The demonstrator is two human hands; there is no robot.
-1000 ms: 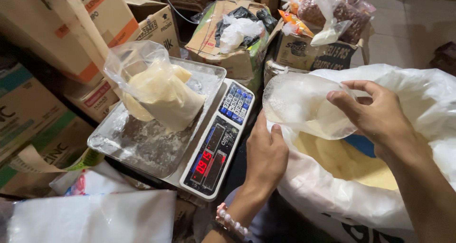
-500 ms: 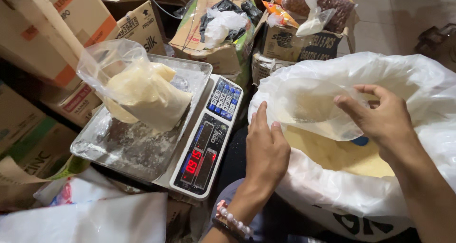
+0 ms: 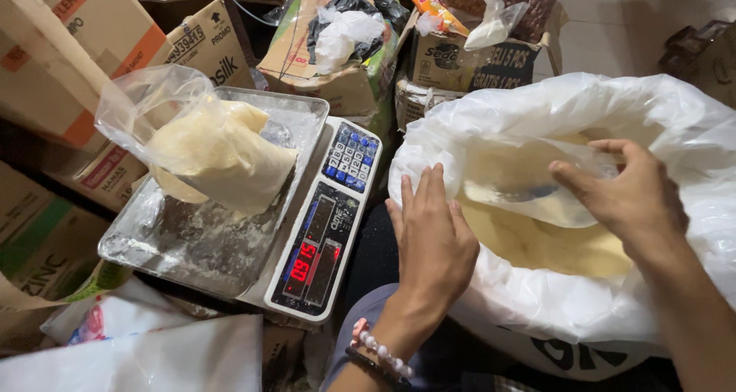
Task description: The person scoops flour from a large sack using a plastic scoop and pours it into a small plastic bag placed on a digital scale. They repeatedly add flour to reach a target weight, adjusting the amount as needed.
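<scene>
A large white sack (image 3: 613,116) of pale yellow flour (image 3: 552,242) stands open at the right. My right hand (image 3: 625,196) pinches a small clear plastic bag (image 3: 521,177) held over the flour inside the sack's mouth. My left hand (image 3: 431,239) lies flat with fingers together against the sack's near rim, holding nothing. On the left, a digital scale (image 3: 322,231) carries a metal tray (image 3: 192,231), and a clear bag filled with flour (image 3: 211,150) rests on that tray. The scale's red display is lit.
Cardboard boxes (image 3: 69,47) are stacked along the left and back. An open box with plastic bags (image 3: 345,32) and bags of snacks (image 3: 498,1) stand behind the scale. White plastic (image 3: 146,357) lies at the lower left. Tiled floor shows at the upper right.
My right hand has carried the small clear bag lower into the sack's mouth. My left hand stays on the sack's rim. The view has shifted slightly.
</scene>
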